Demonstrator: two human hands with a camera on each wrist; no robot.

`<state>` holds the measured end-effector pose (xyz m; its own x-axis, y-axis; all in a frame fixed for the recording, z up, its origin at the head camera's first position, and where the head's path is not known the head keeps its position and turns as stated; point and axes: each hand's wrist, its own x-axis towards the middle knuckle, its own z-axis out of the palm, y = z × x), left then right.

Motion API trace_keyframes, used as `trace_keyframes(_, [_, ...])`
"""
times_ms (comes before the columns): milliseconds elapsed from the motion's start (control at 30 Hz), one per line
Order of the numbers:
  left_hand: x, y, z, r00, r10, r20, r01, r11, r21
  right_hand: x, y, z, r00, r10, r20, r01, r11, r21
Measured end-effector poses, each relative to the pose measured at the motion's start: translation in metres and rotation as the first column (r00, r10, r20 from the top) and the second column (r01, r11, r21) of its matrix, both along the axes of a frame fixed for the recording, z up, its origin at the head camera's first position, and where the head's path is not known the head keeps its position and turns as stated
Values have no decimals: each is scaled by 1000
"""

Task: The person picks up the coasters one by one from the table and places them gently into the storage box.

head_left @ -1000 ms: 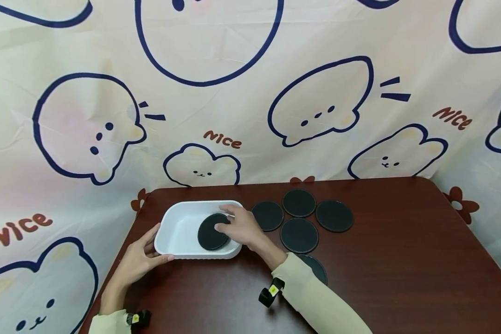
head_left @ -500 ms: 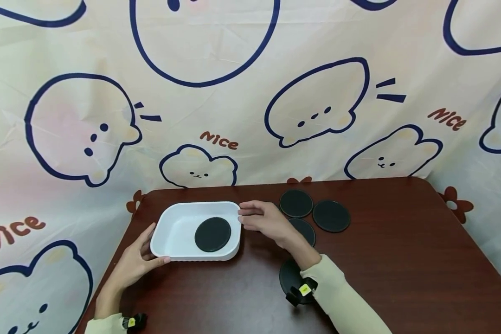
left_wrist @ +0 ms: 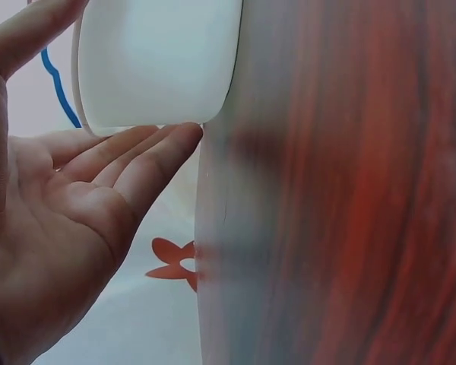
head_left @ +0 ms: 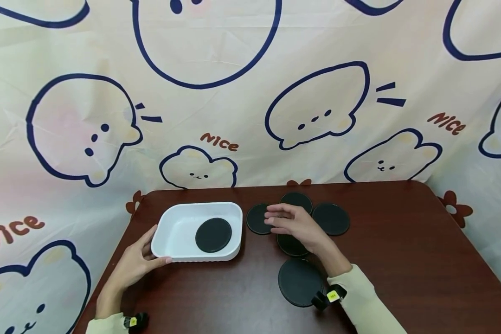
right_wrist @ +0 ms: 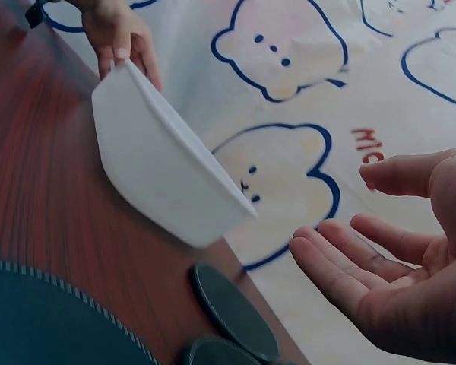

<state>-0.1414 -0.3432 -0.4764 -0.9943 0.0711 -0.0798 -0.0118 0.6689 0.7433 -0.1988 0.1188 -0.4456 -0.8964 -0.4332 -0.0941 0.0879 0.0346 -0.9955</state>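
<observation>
Left hand (head_left: 138, 262) rests with relaxed fingers on the near-left corner of white tray (head_left: 173, 229), near the table's (head_left: 401, 260) left edge. One black coaster (head_left: 213, 234) now lies released inside the tray. Right hand (head_left: 292, 222), withdrawn from the tray within the last second, hovers empty with fingers extended over the loose coasters (head_left: 330, 218) toward the far edge. One deposit judged complete; next pickup judged in progress.

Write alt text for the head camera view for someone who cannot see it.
A person's right hand hovers open over black round coasters on a dark wooden table, while the left hand rests against the near corner of a white tray holding one coaster. A cartoon-printed cloth hangs behind.
</observation>
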Motion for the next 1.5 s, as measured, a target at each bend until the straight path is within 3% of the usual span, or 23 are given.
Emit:
trace_keyframes(367, [-5,3,-2,1000,24,-12,-24,1000,4,-2,60,-12,996,-90,2,90,993,73])
trace_keyframes(833, [-9,4,-2,999,20,-35,-19,999,34,-2,132,-30,976,-210,53,204,974,96])
trace_keyframes(1500, [-9,3,-2,999,18,-41,-17,999,44,-5,177,-37,957,-290,20,282,943,179])
